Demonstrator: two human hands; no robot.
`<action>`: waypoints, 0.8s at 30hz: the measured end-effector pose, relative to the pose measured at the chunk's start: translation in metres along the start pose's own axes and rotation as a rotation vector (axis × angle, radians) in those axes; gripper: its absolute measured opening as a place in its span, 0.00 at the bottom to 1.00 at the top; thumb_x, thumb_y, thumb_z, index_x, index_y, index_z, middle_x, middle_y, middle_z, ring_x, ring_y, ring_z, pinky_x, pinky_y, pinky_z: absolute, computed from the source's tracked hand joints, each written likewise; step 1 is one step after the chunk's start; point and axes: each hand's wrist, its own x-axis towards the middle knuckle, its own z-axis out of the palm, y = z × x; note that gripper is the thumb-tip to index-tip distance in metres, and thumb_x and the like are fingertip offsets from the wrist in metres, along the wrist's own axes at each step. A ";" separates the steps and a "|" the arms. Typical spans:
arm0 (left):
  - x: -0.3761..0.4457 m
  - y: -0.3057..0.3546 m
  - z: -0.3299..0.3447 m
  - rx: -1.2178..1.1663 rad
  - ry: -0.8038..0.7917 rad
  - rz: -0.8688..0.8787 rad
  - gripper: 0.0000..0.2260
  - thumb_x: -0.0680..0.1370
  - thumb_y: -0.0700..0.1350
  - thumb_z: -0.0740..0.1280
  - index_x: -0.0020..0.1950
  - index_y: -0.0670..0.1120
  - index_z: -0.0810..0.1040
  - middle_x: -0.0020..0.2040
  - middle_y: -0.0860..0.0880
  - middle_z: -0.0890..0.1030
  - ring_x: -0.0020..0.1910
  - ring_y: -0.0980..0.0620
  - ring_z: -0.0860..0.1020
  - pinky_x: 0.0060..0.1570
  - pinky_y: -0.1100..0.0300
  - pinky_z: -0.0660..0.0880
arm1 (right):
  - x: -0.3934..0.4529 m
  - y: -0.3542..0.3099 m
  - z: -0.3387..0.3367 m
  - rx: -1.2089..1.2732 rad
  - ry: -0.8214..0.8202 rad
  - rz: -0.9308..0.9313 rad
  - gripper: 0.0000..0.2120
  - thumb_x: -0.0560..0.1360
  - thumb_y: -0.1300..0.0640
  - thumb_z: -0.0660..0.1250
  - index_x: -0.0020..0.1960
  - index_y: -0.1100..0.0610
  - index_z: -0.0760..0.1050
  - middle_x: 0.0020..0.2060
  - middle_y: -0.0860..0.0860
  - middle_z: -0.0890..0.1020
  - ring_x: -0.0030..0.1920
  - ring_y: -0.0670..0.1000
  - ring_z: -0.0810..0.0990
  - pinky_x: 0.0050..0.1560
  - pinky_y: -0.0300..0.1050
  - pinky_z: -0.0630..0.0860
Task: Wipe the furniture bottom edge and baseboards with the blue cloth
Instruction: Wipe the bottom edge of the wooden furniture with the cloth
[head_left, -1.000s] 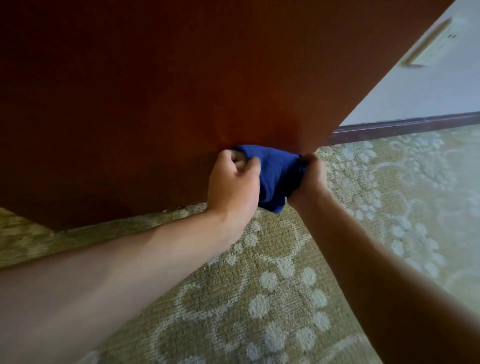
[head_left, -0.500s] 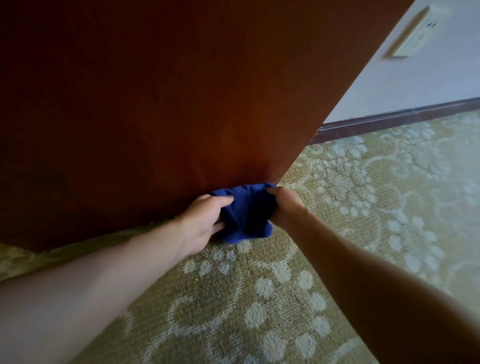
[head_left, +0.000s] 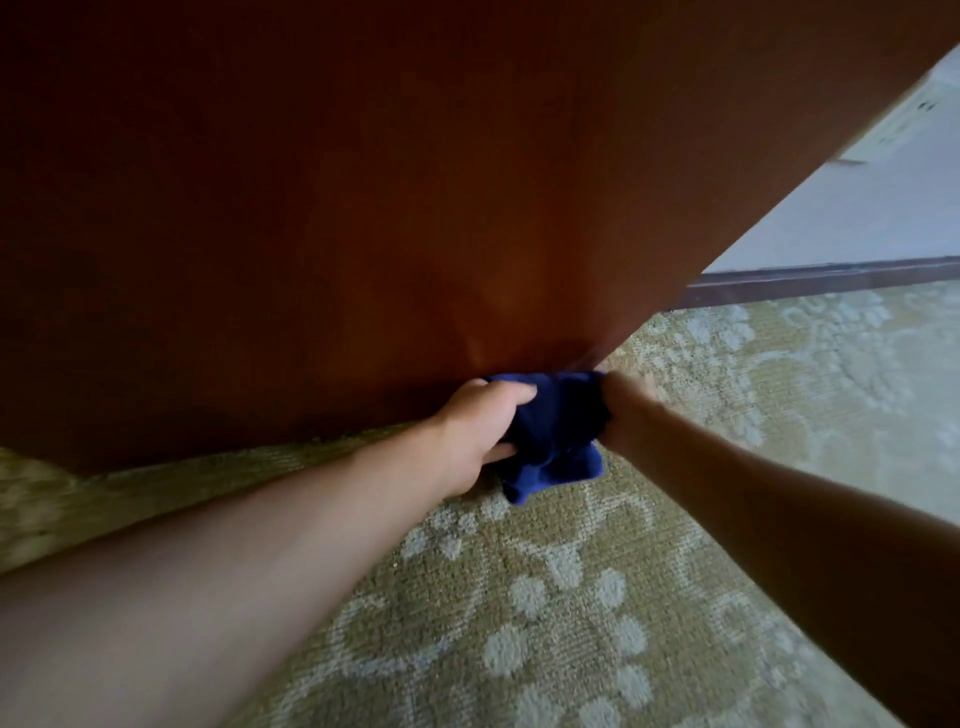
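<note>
Both hands grip the bunched dark-blue cloth (head_left: 550, 436): my left hand (head_left: 478, 431) curls round its left side, my right hand (head_left: 621, 410) clamps its right end. Cloth sits pressed at the bottom corner of the reddish-brown wooden furniture panel (head_left: 363, 208), just above the patterned olive carpet (head_left: 571, 597). Bottom edge runs away leftward from the grip. Dark baseboard (head_left: 831, 275) lies up and right, nearer my right hand, well apart from the cloth.

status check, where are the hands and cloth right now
Left hand and right hand both grip blue cloth. Cloth at furniture panel bottom corner, on carpet. Nothing blocking.
</note>
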 end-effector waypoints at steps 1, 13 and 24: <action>0.001 0.000 -0.003 0.038 0.017 -0.002 0.10 0.80 0.44 0.62 0.61 0.45 0.74 0.61 0.45 0.78 0.59 0.46 0.77 0.55 0.52 0.77 | -0.034 -0.005 0.008 0.060 -0.013 0.023 0.25 0.66 0.58 0.67 0.63 0.61 0.74 0.56 0.59 0.81 0.53 0.59 0.82 0.46 0.51 0.81; -0.005 -0.001 0.009 -0.080 0.179 0.145 0.05 0.79 0.44 0.64 0.44 0.46 0.77 0.53 0.44 0.82 0.54 0.44 0.81 0.49 0.50 0.79 | -0.100 -0.054 0.004 0.198 0.232 -0.014 0.16 0.72 0.60 0.60 0.57 0.61 0.76 0.46 0.58 0.81 0.43 0.57 0.81 0.36 0.44 0.76; -0.007 -0.013 -0.003 -0.059 0.254 -0.027 0.15 0.76 0.53 0.66 0.59 0.49 0.77 0.58 0.46 0.80 0.55 0.46 0.79 0.36 0.58 0.74 | -0.124 -0.015 0.014 0.127 -0.119 0.006 0.18 0.74 0.65 0.60 0.63 0.67 0.70 0.54 0.62 0.79 0.45 0.51 0.82 0.39 0.42 0.79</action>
